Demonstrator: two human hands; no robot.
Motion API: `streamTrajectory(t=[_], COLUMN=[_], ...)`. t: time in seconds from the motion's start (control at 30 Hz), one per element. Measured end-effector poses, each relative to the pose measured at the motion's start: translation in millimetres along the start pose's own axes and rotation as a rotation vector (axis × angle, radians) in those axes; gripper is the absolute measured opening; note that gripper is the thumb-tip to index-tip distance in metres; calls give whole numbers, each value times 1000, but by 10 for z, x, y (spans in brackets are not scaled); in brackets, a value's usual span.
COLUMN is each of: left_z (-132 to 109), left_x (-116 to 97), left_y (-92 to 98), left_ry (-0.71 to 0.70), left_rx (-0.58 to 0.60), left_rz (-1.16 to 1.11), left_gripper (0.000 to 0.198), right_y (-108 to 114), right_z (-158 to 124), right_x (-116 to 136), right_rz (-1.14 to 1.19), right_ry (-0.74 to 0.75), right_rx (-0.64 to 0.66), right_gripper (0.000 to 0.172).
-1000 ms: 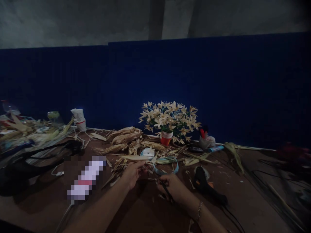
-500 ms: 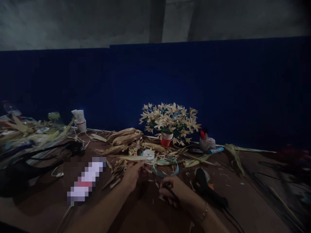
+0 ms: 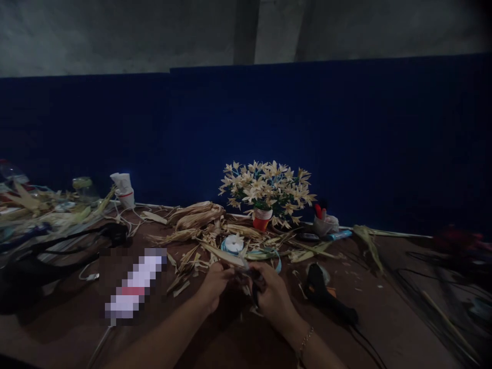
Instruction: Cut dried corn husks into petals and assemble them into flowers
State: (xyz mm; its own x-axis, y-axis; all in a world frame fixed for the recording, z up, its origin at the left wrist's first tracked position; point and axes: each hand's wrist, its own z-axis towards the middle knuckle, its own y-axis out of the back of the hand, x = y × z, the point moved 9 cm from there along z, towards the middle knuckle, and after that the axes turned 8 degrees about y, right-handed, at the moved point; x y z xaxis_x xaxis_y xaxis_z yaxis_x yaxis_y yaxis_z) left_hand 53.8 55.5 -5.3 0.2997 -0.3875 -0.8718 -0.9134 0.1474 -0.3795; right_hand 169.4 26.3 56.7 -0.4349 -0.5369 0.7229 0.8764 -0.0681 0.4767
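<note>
My left hand [image 3: 213, 285] is closed on the near end of a long dried husk strip [image 3: 221, 253] that slants up to the left. My right hand [image 3: 269, 292] is closed round a dark scissors-like tool [image 3: 254, 290] held against the strip's end, touching the left hand. A blue ribbon spool [image 3: 231, 244] and a loose loop of blue ribbon [image 3: 269, 254] lie just beyond the hands. A red cup of husk flowers [image 3: 265, 197] stands behind them.
A black glue gun [image 3: 326, 296] with its cord lies right of my right hand. Piles of dried husks [image 3: 198, 218] cover the brown table [image 3: 384, 318]. A black bag [image 3: 46, 261] and paper cups [image 3: 123, 188] are at left; a small tub of tools [image 3: 326, 221] stands by the blue wall.
My right hand has moved left and up to meet the left hand. The husk strip has swung from lying flat to slanting up left.
</note>
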Motion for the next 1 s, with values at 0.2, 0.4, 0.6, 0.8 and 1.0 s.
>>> streamTrajectory(t=[0.2,0.4,0.6,0.8,1.0], left_z=[-29,-58,-11,-1,-12], left_x=[-85,-127,-99,-97,-177], left_y=[4,-62,10,65,241], left_ry=[-95,-136,-105,-124,-143], left_rx=[-17,60,-2,-19,-200], left_rz=[29,-45,-82,-72,-147], left_gripper=[16,24,22,19,21], right_y=[-67,-225,-272,-345,-171], right_z=[-34,-95,-148,-151,-99], right_x=[-382,-484,-551,-574,-499], right_rz=[451,919,897,874,576], right_ry=[-290,-497,-560,-498,-367], right_rx=[-86,-139,-86,-33,-64], right_gripper=[27,40,42,43,36])
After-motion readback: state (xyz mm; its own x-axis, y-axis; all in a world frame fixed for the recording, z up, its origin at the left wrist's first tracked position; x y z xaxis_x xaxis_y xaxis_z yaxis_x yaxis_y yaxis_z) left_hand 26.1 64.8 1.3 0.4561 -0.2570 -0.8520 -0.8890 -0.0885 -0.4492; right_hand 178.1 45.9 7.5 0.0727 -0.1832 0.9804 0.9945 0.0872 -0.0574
